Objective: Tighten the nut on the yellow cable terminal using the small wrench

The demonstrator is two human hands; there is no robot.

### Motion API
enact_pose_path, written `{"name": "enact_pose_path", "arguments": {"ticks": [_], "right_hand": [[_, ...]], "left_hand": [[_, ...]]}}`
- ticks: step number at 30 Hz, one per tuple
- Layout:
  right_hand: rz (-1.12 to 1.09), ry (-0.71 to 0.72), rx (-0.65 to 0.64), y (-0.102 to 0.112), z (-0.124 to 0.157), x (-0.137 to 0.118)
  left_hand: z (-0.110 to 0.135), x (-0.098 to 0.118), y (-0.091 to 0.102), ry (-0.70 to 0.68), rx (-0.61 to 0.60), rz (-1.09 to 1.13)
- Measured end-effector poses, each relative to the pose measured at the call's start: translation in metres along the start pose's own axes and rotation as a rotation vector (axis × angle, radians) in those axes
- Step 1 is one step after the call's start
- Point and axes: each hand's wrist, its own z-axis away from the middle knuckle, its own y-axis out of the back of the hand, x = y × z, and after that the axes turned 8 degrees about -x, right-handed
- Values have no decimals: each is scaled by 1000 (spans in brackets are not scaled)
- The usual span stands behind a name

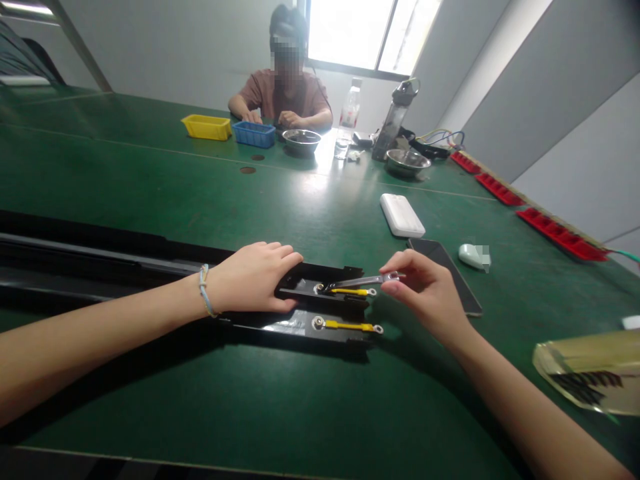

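Observation:
A long black rail [125,267] lies across the green table in front of me. My left hand [255,277] rests palm-down on its end, fingers together, pressing on it. My right hand [425,290] pinches the handle of a small metal wrench [360,282], whose other end sits on a nut at the rail's end. Two short yellow wires with ring terminals are fixed there, the upper yellow wire [350,291] just below the wrench and the lower yellow wire [350,326] nearer to me.
A dark phone [450,277], a white power bank [401,215] and a white mouse [473,256] lie to the right. A clear bag [590,370] is at the right edge. Across the table a person sits behind yellow [207,127] and blue bins [254,134] and steel bowls [407,162].

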Motion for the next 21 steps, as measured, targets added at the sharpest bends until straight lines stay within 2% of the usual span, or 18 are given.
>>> {"name": "enact_pose_path", "arguments": {"ticks": [9, 17, 21], "right_hand": [[-255, -119, -6, 1, -3, 13], [-432, -289, -41, 10, -8, 14], [-373, -355, -81, 22, -12, 18]], "left_hand": [[0, -1, 0, -7, 9, 14], [0, 0, 1, -12, 9, 18], [1, 0, 1, -13, 6, 14]]}}
